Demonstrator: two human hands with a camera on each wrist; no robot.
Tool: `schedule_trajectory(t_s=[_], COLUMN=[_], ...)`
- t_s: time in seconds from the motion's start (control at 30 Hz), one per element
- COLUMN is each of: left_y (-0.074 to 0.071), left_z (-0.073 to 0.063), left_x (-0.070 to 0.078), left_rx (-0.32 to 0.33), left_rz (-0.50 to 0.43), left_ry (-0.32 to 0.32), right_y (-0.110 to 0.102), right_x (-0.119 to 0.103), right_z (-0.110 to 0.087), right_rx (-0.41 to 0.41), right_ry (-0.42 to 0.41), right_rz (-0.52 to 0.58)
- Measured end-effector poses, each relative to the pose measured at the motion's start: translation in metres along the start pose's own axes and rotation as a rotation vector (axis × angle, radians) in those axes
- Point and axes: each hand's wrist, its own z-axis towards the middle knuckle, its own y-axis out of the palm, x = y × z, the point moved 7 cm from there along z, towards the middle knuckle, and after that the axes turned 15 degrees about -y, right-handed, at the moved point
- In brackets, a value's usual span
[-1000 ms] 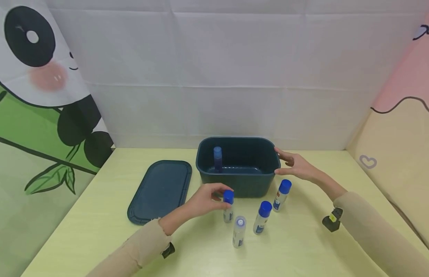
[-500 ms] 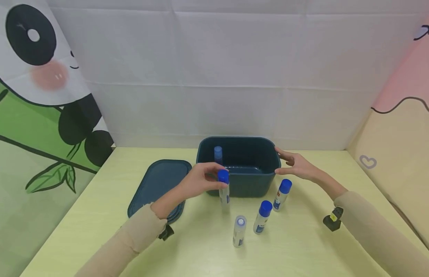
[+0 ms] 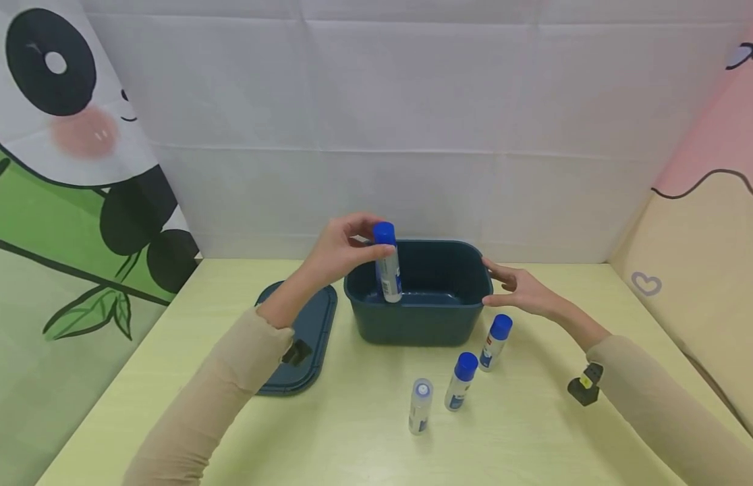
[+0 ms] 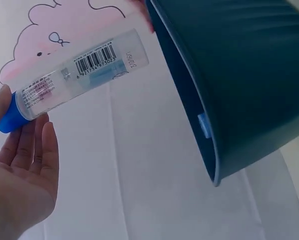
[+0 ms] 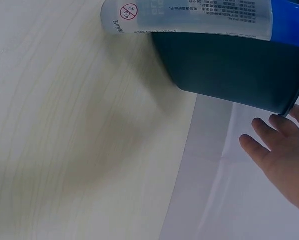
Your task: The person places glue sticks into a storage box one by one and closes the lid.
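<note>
My left hand [image 3: 339, 251] pinches a glue stick [image 3: 391, 278] near its blue cap, holding it slightly tilted over the front rim of a dark teal bin [image 3: 419, 325]. The left wrist view shows its clear barrel [image 4: 89, 72] with a barcode, pointing towards the bin's opening. A blue cap [image 4: 204, 126] shows inside the bin there; in the head view the held stick covers that spot. My right hand [image 3: 523, 291] rests with fingers and thumb spread at the bin's right end, fingertips at the rim. Another glue stick [image 5: 189, 15] stands near that end.
In front of the bin stand a blue-capped glue stick [image 3: 461, 382] and a clear one with a pale top [image 3: 420, 406]. A dark teal lid [image 3: 318, 331] lies flat left of the bin, partly behind my left forearm. A white cloth backdrop [image 3: 425, 196] rises behind.
My left hand has lifted the glue stick off the table and carried it up and back to above the bin's front rim. The right hand has stayed at the bin's right end.
</note>
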Motion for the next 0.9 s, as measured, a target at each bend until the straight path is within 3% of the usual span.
schedule_trajectory(t_s=[0.13,0.3,0.57,0.73,0.9], left_y=[0.001,0.008,0.028,0.038,0.041], left_z=[0.01,0.016,0.022,0.026,0.027], left_x=[-0.013,-0.045,-0.09,-0.101,-0.099], left_rx=[0.026,0.02,-0.084,-0.178,-0.225], left_rz=[0.032,0.077,0.208,0.291,0.368], left_ry=[0.01,-0.024,-0.127,-0.172,-0.18], right_y=[0.001,0.001,0.001,0.002,0.001], right_x=[-0.001,-0.002,-0.002,-0.001,0.001], right_z=[0.001,0.001,0.002,0.001,0.0], right_rx=[0.0,0.0,0.001,0.0,0.003], right_ry=[-0.007,-0.015,-0.023,-0.025,-0.025], right_rz=[0.001,0.001,-0.002,0.009,0.014])
